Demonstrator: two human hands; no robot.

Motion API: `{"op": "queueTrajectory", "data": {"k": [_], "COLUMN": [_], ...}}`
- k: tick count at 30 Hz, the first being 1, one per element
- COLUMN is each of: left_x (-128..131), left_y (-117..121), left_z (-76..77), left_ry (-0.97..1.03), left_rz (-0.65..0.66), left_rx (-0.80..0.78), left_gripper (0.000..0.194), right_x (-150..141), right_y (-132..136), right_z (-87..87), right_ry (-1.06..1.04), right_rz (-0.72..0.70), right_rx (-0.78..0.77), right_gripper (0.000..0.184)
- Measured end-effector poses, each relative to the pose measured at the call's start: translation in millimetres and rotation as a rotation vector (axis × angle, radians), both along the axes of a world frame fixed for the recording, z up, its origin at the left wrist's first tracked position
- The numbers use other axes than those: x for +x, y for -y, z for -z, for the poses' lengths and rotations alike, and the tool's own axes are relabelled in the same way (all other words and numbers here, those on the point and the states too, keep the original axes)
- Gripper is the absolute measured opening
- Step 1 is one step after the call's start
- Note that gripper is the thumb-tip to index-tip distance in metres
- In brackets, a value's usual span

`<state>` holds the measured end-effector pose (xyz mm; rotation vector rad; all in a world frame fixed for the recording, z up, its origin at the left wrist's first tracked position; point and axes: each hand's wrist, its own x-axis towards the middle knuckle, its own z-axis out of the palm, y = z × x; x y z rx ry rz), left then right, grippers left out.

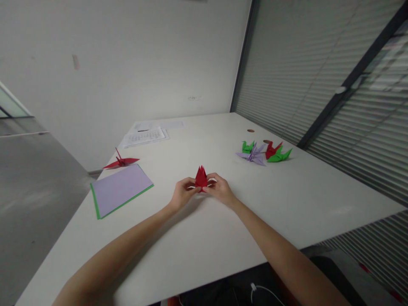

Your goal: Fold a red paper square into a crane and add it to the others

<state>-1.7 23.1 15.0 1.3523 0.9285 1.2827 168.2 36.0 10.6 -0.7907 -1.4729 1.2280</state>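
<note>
A piece of folded red origami paper point(201, 177) is held upright between both hands, its pointed tips facing away from me. My left hand point(185, 192) pinches its lower left side, with the thumb near the bottom edge. On the opposite side, my right hand point(220, 189) grips the lower right, thumb also at the bottom. Both hands are just above or on the white table point(178, 255); I cannot tell whether the paper touches it.
Left lie a stack of lilac and green paper sheets point(123, 189) and a red paper crane point(121, 162). To the right sit a lilac crane point(254, 155), a red one point(271, 149) and green ones point(279, 155). Written papers point(145, 136) lie farther back. Blinds point(287, 76) border the right.
</note>
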Motion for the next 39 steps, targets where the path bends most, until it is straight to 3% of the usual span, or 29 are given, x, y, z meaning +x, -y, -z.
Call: {"op": "queueTrajectory", "data": {"k": [6, 12, 18, 27, 34, 39], "left_x": [0.2, 1.2, -0.2, 2.4, 1.9, 2.0], "left_y": [-0.9, 2.9, -1.6, 1.8, -1.2, -1.5], "left_z": [-0.4, -3.4, 3.2, -1.1, 1.6, 0.5], "left_ry": [0.034, 0.012, 0.066, 0.074, 0.132, 0.245], "left_rz": [0.004, 0.01, 0.022, 0.055, -0.051, 0.016], "left_rx": [-0.001, 0.092, 0.088, -0.018, -0.099, -0.172], "left_gripper": [0.032, 0.016, 0.016, 0.023, 0.028, 0.027], "right_x": [2.0, 2.9, 5.5, 8.7, 8.2, 8.0], "right_y": [-1.0, 1.1, 1.5, -4.6, -3.5, -3.4], "right_z": [3.3, 4.1, 6.0, 6.9, 10.4, 10.0], "right_ry": [0.019, 0.043, 0.147, 0.139, 0.098, 0.097], "right_rz": [0.026, 0.098, 0.097, 0.114, 0.043, 0.035], "right_rx": [0.052, 0.225, 0.326, 0.367, 0.332, 0.275], "right_gripper": [0.035, 0.037, 0.021, 0.014, 0.01, 0.01]}}
